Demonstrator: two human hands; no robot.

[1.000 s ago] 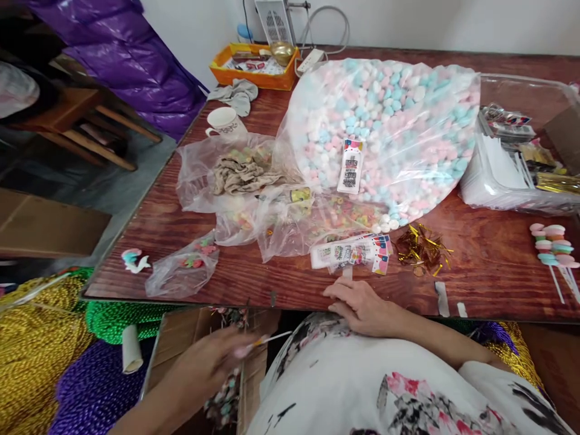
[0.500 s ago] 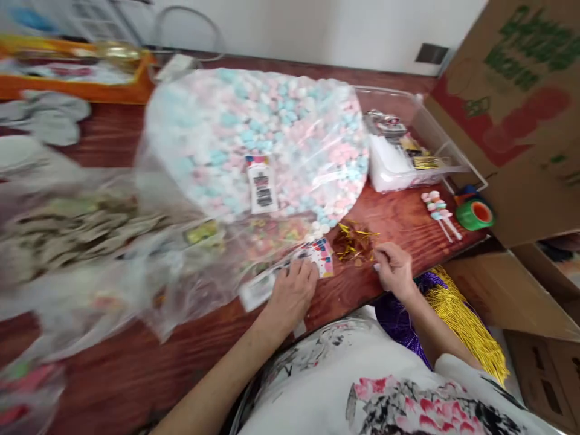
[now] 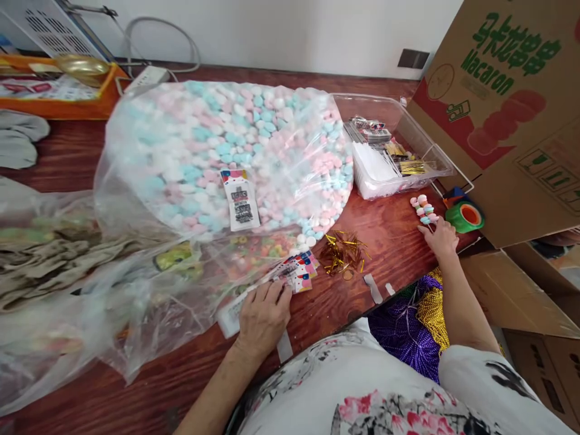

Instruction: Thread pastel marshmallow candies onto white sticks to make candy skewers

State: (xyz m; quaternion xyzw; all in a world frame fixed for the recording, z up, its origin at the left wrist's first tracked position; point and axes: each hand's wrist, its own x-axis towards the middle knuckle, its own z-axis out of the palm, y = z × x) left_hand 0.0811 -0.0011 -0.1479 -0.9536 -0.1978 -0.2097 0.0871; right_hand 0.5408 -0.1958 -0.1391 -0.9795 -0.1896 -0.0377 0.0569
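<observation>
The left hand (image 3: 266, 314) lay on the printed packets (image 3: 301, 275), near the front edge of the counter (image 3: 394, 241). Its fingers were bent and close together, but I couldn't tell if they pinched any. The gold ties (image 3: 339, 251) sat in a messy heap between the two hands. The right hand (image 3: 441, 237) was the near one to the candy sticks (image 3: 425, 208), with its fingers drawn in narrow at their bottom ends. I couldn't tell if it had a firm hold. The sticks lay on a slant, candy tops pointing away and to the left. The green tape (image 3: 462, 216) crowded the right hand's right side. Past the candy were the clear bin (image 3: 376, 188) and the cardboard box (image 3: 507, 139), with the big candy bag (image 3: 290, 157) off to the left.
</observation>
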